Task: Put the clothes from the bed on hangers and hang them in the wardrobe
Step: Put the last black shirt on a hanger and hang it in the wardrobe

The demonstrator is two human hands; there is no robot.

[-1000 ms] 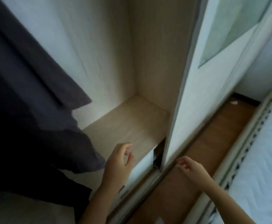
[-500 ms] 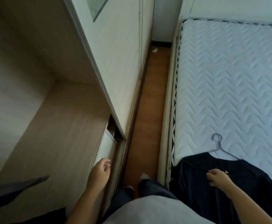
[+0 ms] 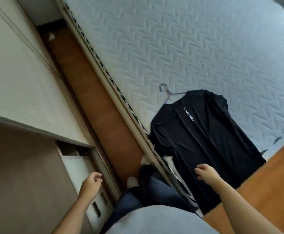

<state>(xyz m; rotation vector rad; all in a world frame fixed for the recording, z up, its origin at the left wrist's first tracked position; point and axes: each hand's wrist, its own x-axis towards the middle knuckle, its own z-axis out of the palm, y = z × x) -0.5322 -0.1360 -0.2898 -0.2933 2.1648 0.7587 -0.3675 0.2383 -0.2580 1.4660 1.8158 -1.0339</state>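
Far left: open wardrobe [image 3: 19, 166], bare wood-grain shelf inside, pale sliding door [image 3: 16, 73] above it running back toward the corner. At the shelf's front edge, a white drawer front [image 3: 80, 168] with small dark slots lower down.

Over that drawer front, left hand [image 3: 90, 184], empty, fingers loosely curled inward, gripping nothing, forearm rising from the bottom edge.

Next, a narrow strip of brown wooden floor [image 3: 94, 92] between wardrobe and bed, with a small white scrap [image 3: 51, 37] lying at its far end. On the strip near the bottom, two feet in pale socks [image 3: 131, 181], dark blue trouser legs [image 3: 148, 188], and a grey top [image 3: 154, 220] filling the lower middle.

Then the bed's edge, trimmed with a black-and-white patterned band [image 3: 114, 81], and the white quilted mattress [image 3: 188, 39] spreading across the upper right.

On the mattress near its close corner, a black T-shirt [image 3: 202, 142] laid flat, white lettering on the chest, hem draping past the bed's edge. At its collar, a thin purple wire hanger [image 3: 167, 92], hook lying on the mattress, shoulders tucked inside the neck opening.

Over the shirt's lower part, right hand [image 3: 205, 171], fingers curled in a loose fist; cannot tell whether touching the fabric, nothing visibly pinched.

Far right, more brown floor beyond the mattress corner.
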